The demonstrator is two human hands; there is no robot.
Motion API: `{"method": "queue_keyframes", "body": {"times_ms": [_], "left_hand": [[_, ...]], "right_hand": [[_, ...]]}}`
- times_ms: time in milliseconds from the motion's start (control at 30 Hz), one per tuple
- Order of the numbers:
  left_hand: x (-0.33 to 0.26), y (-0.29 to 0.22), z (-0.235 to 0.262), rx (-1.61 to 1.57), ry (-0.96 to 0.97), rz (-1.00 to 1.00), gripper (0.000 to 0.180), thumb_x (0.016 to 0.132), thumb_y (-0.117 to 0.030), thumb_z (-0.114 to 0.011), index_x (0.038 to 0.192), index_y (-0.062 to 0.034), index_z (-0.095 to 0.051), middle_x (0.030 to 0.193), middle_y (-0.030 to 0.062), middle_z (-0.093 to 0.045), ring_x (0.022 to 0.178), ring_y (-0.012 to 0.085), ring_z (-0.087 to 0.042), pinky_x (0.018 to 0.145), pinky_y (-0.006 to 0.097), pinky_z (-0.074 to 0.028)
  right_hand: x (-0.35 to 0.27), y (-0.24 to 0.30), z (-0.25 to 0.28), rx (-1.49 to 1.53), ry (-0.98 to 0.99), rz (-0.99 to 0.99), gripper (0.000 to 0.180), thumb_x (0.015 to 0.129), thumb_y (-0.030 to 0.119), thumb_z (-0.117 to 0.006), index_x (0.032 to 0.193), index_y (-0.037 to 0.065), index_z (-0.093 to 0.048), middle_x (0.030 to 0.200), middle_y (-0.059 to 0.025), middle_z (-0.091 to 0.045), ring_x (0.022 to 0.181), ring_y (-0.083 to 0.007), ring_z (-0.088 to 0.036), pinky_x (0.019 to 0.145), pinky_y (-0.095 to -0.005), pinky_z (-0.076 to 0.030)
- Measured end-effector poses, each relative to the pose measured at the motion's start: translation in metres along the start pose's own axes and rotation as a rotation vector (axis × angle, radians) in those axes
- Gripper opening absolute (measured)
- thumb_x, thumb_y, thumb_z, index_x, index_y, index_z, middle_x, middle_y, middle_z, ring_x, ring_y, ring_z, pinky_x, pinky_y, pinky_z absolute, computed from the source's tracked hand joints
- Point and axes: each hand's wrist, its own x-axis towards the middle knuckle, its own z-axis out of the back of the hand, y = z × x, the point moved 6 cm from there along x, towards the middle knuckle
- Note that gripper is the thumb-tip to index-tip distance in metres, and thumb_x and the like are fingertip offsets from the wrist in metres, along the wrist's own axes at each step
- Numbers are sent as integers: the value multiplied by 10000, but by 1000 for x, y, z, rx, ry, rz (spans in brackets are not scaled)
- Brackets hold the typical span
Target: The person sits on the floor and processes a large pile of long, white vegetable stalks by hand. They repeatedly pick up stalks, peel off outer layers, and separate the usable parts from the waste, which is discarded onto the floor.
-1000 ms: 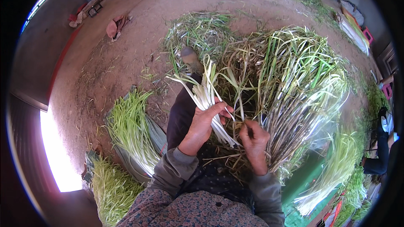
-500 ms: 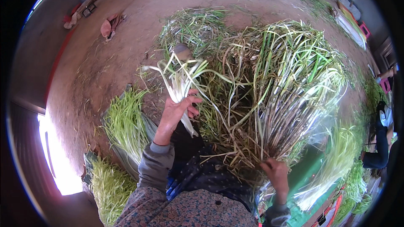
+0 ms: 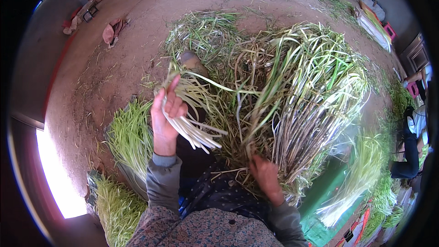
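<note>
My left hand (image 3: 165,115) is raised over my lap, closed round a bundle of cleaned white stalks (image 3: 194,133). Their pale butts point toward the lower right and the leafy ends trail behind the fingers. Lower and to the right, my right hand (image 3: 266,176) grips the brownish butt end of a few leafy stalks (image 3: 261,110), whose green tops extend up and away. Right beside them leans a big heap of uncleaned stalks (image 3: 302,137), brown at the stems and green at the leaves. The stalks look like garlic shoots, though I cannot be sure.
Tidy green bundles (image 3: 130,132) and yellowish ones (image 3: 119,210) lie at my left. A pale bundle (image 3: 352,178) rests on green sheeting (image 3: 320,201) at right. Leaf waste (image 3: 206,32) lies beyond my shoe (image 3: 194,61). Another person (image 3: 411,151) sits at far right.
My left hand has shifted left and turned, swinging the white butts to the right. My right hand has moved left and up, drawing a few leafy stalks away from the heap.
</note>
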Motion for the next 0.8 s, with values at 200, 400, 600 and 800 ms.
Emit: {"method": "queue_keyframes", "body": {"times_ms": [200, 400, 600, 800], "left_hand": [[8, 25, -13, 188, 42, 91, 282, 835, -201, -525, 1000, 28, -529, 469, -29, -431, 344, 55, -361, 309, 198, -303], [-26, 99, 32, 763, -156, 313, 235, 824, -163, -534, 960, 27, -555, 487, 25, -478, 376, 94, -448, 351, 219, -372], [-11, 125, 36, 714, -122, 385, 189, 805, -159, -577, 896, 6, -556, 463, 16, -464, 346, 89, -428, 325, 213, -344], [-20, 123, 9, 644, -94, 344, 129, 805, -94, -566, 889, 0, -536, 587, 61, -538, 378, 89, -437, 360, 231, -358]], "right_hand": [[-4, 13, 35, 419, 8, -71, 136, 747, 133, -620, 850, 55, -576, 647, -161, -574, 550, -335, -555, 483, -377, -436], [-6, 24, 40, 339, -23, -7, 179, 739, 105, -625, 891, 41, -556, 679, -165, -589, 547, -302, -575, 471, -355, -436], [-13, 33, 37, 228, 36, 68, 174, 747, 113, -619, 893, 40, -560, 688, -142, -599, 530, -282, -575, 467, -347, -445], [2, -1, 49, 832, 37, -309, 286, 813, 189, -581, 1037, 12, -559, 618, -25, -565, 464, -88, -501, 409, -240, -404]]}}
